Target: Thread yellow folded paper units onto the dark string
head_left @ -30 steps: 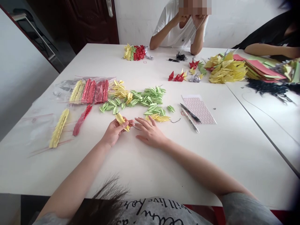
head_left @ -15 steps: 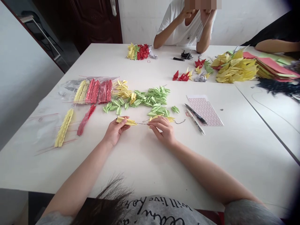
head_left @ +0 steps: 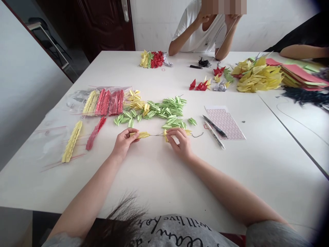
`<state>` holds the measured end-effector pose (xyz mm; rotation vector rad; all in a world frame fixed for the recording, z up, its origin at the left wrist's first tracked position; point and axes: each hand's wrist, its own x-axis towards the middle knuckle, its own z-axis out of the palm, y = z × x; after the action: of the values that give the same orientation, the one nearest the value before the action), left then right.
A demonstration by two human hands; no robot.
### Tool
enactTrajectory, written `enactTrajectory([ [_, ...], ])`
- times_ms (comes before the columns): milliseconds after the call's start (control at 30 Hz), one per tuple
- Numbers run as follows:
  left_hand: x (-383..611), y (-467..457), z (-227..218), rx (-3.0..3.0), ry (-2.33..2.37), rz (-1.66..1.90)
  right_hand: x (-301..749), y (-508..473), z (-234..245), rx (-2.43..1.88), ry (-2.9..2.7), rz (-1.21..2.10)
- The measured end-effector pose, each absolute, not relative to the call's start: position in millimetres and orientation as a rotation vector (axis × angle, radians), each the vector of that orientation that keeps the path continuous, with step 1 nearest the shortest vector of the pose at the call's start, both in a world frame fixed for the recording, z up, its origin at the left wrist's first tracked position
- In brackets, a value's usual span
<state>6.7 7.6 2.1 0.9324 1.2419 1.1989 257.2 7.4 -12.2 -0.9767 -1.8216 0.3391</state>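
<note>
My left hand [head_left: 123, 142] pinches a small stack of folded yellow paper pieces [head_left: 141, 134] just above the white table [head_left: 154, 178]. A thin dark thread [head_left: 156, 135] runs taut from that stack to my right hand [head_left: 180, 142], whose fingers are closed on the thread and on a yellow folded piece [head_left: 167, 134]. The thread's loose end [head_left: 197, 135] curls on the table to the right. Just beyond both hands lies a heap of green folded pieces [head_left: 164, 109] with yellow ones [head_left: 133, 97] at its left.
Clear bags with yellow and red stacks [head_left: 102, 102] lie at left, loose stacks [head_left: 73, 140] nearer. A sticker sheet [head_left: 224, 121] and two pens [head_left: 214, 128] lie right. Across the table sit two people, with a yellow paper heap [head_left: 257, 77] and coloured sheets [head_left: 298, 73].
My right hand rose from lying flat on the table, took the thread and drew it rightward, so my hands moved apart and the thread is now stretched between them.
</note>
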Motion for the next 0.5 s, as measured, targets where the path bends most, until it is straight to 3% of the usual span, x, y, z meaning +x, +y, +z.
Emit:
enactTrajectory([
  [300,-28.4,9.0,11.9,2.011,1.74,1.075,261.4,9.6,-16.3,-0.896,-2.126,0.373],
  [500,-16.8,4.9,8.3,2.242,1.784,1.138,258.4,7.7,-19.3,-0.952,-2.309,0.35],
])
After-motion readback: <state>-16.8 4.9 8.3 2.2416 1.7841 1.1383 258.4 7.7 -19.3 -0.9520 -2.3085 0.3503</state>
